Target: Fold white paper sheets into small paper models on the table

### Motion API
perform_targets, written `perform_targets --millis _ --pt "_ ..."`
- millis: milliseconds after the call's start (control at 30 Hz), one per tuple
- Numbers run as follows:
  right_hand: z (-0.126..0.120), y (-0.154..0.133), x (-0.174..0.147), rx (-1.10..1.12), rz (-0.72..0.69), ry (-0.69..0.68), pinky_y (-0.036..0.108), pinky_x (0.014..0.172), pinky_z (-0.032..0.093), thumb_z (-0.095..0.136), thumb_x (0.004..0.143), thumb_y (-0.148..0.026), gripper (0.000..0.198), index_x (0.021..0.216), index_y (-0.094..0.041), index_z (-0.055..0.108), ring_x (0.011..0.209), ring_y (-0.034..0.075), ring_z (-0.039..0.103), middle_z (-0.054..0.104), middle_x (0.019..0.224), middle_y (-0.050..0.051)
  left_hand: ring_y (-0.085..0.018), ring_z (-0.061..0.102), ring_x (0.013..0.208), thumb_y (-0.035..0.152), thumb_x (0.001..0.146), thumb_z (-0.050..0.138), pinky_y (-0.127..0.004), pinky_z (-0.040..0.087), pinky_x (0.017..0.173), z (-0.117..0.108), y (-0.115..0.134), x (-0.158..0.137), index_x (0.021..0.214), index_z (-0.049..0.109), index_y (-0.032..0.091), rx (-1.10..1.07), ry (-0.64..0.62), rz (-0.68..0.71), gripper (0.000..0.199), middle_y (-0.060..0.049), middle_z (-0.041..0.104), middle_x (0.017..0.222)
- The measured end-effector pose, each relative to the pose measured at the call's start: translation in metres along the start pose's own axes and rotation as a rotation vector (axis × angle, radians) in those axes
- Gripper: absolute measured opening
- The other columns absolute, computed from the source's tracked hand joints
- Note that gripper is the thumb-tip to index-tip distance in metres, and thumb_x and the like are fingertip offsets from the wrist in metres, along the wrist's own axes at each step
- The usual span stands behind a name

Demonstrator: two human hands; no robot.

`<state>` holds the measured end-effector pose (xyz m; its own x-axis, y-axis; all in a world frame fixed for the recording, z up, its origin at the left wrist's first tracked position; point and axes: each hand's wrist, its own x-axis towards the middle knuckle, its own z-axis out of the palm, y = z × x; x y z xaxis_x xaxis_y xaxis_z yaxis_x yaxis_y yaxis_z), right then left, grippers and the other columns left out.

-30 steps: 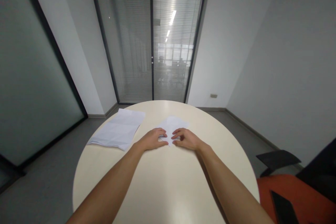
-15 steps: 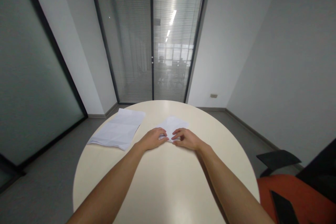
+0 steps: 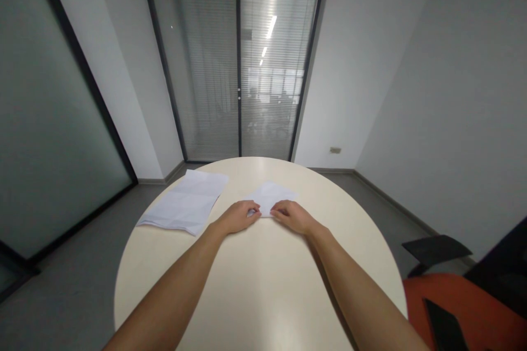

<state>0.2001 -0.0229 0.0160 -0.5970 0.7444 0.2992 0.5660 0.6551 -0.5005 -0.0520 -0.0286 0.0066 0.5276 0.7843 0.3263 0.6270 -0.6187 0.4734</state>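
A small white sheet of paper (image 3: 269, 193) lies on the round cream table (image 3: 255, 279), its near edge toward me and a corner pointing away. My left hand (image 3: 241, 216) pinches the left part of that near edge between thumb and fingers. On the right part, my right hand (image 3: 293, 216) is closed with its fingertips on the same edge. A narrow gap of paper shows between the two hands. Both palms hide the paper's side corners.
A stack of larger white paper sheets (image 3: 185, 200) with creases rests on the table's left side. To the right stands an orange chair (image 3: 465, 307) with black armrests. Beyond the table is a glass door with blinds (image 3: 239, 66).
The fingers of both hands have drawn closer together onto the paper's near edge. That edge now sits slightly farther from me and looks straighter.
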Motion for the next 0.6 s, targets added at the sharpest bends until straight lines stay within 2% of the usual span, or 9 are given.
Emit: perform_targets --millis 133,367,600 --pt "0.001 -0.001 0.001 -0.043 0.028 0.024 0.028 0.068 0.041 0.051 0.099 -0.038 0.034 0.086 -0.017 0.075 0.073 0.018 0.06 0.074 0.084 0.007 -0.023 0.068 0.105 0.039 0.098 0.05 -0.03 0.049 0.094 -0.001 0.002 0.001 0.114 0.073 0.02 0.019 -0.003 -0.027 0.034 -0.008 0.075 0.116" --pt "-0.003 -0.009 -0.001 -0.075 0.098 0.021 0.027 0.066 0.04 0.059 0.093 -0.042 0.031 0.089 -0.019 0.077 0.069 0.017 0.061 0.075 0.081 0.004 -0.022 0.069 0.092 0.037 0.101 0.046 -0.029 0.048 0.08 -0.004 0.011 0.004 0.099 0.072 0.022 0.189 0.021 -0.152 0.031 -0.007 0.076 0.1" --pt "0.003 0.002 0.003 -0.06 0.098 0.064 0.028 0.066 0.039 0.052 0.098 -0.041 0.034 0.087 -0.018 0.076 0.07 0.018 0.061 0.076 0.084 0.006 -0.022 0.07 0.088 0.04 0.103 0.042 -0.029 0.046 0.075 -0.002 0.009 0.005 0.103 0.068 0.024 0.225 0.049 -0.192 0.031 -0.006 0.076 0.097"
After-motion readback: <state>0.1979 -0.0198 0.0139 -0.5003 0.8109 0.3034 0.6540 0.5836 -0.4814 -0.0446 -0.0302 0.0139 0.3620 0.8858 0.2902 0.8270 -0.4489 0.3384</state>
